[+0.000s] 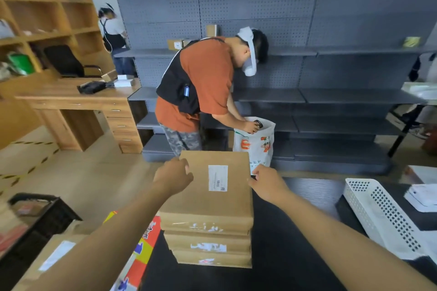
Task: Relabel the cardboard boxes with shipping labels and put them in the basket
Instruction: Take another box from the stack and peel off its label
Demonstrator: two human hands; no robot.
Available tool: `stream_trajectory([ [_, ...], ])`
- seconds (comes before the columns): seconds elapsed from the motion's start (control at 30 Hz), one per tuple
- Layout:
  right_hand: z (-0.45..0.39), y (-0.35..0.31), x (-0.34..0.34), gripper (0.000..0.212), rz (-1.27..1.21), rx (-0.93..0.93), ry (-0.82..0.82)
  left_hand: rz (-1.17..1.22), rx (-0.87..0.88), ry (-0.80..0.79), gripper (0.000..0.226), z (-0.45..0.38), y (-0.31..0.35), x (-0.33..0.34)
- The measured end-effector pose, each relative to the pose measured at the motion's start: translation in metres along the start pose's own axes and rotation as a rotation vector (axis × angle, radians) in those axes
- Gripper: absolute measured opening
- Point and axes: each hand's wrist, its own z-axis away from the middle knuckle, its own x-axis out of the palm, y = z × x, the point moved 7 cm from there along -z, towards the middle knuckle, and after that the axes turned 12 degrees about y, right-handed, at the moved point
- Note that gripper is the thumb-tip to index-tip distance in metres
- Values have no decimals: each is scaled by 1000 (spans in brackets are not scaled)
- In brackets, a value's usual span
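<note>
- Both arms reach straight forward from the bottom corners of the view, forearms bare, converging on a stack of three flat cardboard boxes (pixel 208 231) at 6 o'clock, on the near left part of a black desk (pixel 295 231).
- The left hand (pixel 173 176) lies at the far-left edge of the top box (pixel 208 198), back of the hand up, fingers curled over the box's side at about 10 o'clock from the box's centre; it grips that edge.
- The right hand (pixel 267 184) meets the far-right edge of the same box at about 2 o'clock from its centre, thumb lying on the top face, fingers bent down past the edge and hidden; it grips that side.
- A white label (pixel 217 177) with a barcode sits upright on the top face, between the two hands and nearer the right one.
- Strips of clear tape and white marks show on the near faces of all three boxes.
- A white perforated basket (pixel 378 215) stands on the desk at 3 o'clock, well apart from the stack.
- At 8 o'clock, beside the desk, is a black crate (pixel 47 217), and nearer the camera another box (pixel 54 257) with a label.
- At 12 o'clock a person (pixel 201 92) in an orange shirt bends over a white bag (pixel 257 142) before grey shelves (pixel 331 66).
</note>
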Motion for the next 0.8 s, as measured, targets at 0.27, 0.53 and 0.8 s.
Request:
stream_trajectory([
  [0.27, -17, 7, 44, 46, -91, 263, -144, -32, -231, -160, 62, -15, -54, 33],
  [0.53, -12, 9, 51, 38, -169, 344, -136, 206, -159, -244, 45, -16, -50, 53],
  [0.8, 0, 26, 25, 44, -173, 423, -8, 189, -62, -201, 40, -28, -21, 46],
])
